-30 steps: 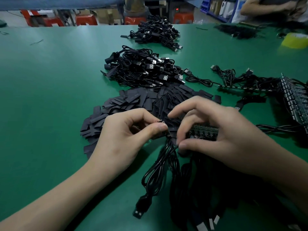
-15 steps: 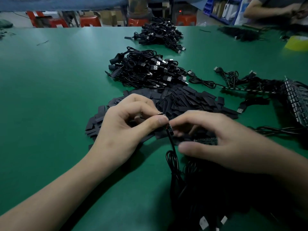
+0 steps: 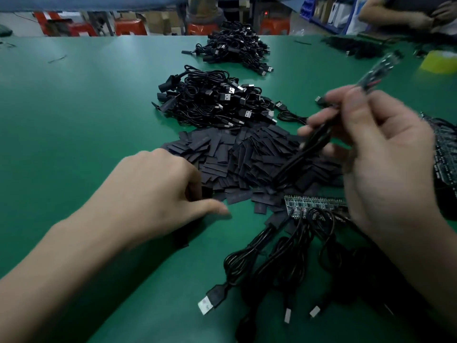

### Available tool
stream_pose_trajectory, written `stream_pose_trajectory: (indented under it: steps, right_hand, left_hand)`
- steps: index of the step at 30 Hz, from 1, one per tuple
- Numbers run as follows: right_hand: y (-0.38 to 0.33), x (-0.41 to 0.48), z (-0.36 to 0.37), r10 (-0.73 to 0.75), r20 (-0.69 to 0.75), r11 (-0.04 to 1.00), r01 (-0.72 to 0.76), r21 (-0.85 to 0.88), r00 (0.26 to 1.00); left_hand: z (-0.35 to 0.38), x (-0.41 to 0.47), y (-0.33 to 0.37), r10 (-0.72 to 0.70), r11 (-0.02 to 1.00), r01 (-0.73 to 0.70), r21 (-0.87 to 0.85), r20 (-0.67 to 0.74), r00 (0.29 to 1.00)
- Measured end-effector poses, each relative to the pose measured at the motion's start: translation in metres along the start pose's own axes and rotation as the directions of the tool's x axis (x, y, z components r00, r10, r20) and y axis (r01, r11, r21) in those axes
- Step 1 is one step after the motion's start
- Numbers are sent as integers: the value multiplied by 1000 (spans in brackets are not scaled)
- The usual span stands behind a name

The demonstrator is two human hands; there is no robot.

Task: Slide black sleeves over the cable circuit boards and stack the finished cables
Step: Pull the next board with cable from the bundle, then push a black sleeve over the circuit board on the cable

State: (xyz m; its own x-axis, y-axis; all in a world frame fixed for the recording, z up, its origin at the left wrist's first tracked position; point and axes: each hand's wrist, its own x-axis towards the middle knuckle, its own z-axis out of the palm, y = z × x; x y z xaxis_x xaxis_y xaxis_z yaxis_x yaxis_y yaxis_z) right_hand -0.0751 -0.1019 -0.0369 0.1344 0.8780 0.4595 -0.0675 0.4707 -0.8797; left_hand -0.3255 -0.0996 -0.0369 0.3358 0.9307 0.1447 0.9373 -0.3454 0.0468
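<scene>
I see a green counter from a head-worn camera, with two bare hands in the foreground. The right hand is raised above the counter, its grip closed around a black cable whose bare circuit board sticks up past the fingers, blurred by motion and without a sleeve as far as I can tell. The left hand rests low at the near edge of a loose heap of flat black sleeves; its fingers are curled under, and I cannot tell whether the grip holds a sleeve or is only reaching for one.

Behind the sleeves lies a bundled pile of cables with USB plugs showing, and a second similar pile sits farther back. I judge these to be the finished stacks, though their board ends are too small to confirm.

Just beside the right wrist, a strip of joined boards lies on the counter with several cables trailing toward me (their plugs point at the near edge). More boards sit at the far right edge.

My reading is that the job is well under way but far from done: many sleeves and unsleeved boards remain, and the cable in hand awaits its sleeve.
</scene>
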Motion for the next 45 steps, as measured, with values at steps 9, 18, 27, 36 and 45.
stream_pose_trajectory:
  steps: [9, 18, 27, 36, 45]
  right_hand:
    - [2, 3, -5, 162, 286, 887, -12, -461, 944]
    - [5, -12, 16, 296, 392, 772, 23, -635, 871]
    - [5, -15, 17, 374, 486, 858, -96, -505, 790]
    - [15, -14, 12, 331, 398, 881, -130, -455, 856]
    - [5, -8, 11, 283, 340, 912, -142, -385, 897]
  left_hand:
    - [-2, -3, 6, 39, 998, -41, 52, 46, 998]
    - [22, 3, 13, 29, 636, -103, -765, -109, 994]
    - [36, 1, 20, -5, 545, -221, -809, -266, 964]
    - [32, -2, 27, 24, 702, -284, -654, -376, 926]
    - [31, -2, 24, 2, 781, -305, -545, -486, 874]
